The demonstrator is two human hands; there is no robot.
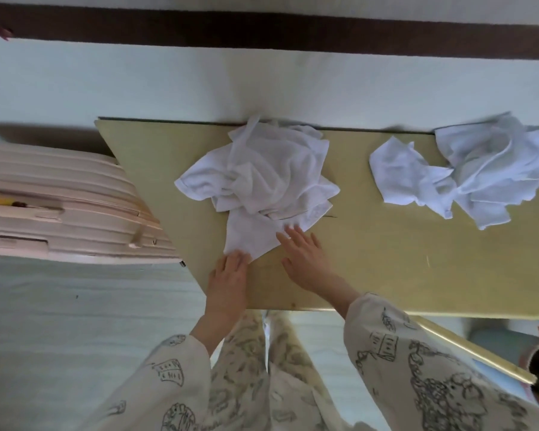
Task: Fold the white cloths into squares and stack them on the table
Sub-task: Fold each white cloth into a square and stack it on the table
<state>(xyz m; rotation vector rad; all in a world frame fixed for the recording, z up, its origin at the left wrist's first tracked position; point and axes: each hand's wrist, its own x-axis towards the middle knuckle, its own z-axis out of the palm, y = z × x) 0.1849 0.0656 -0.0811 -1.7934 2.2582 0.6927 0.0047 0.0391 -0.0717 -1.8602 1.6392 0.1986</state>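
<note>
Head view: left hand (227,276) and right hand (304,259), fingers straight, press flat white cloth (252,239) against tan wooden counter (386,259), pinning it smooth for folding; nothing gripped.

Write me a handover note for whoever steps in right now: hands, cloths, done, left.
Left hand: open, fingers flat on the near corner of the flat cloth.
Right hand: open, fingertips on that cloth's right edge.
The flat cloth lies partly under the middle pile of crumpled white cloths on the table. A second crumpled pile sits at the far right.
Done: nothing visibly folded into a square, no stack yet.
Left: probably smooth and fold this cloth, then work through both piles and stack the squares on the table.
</note>
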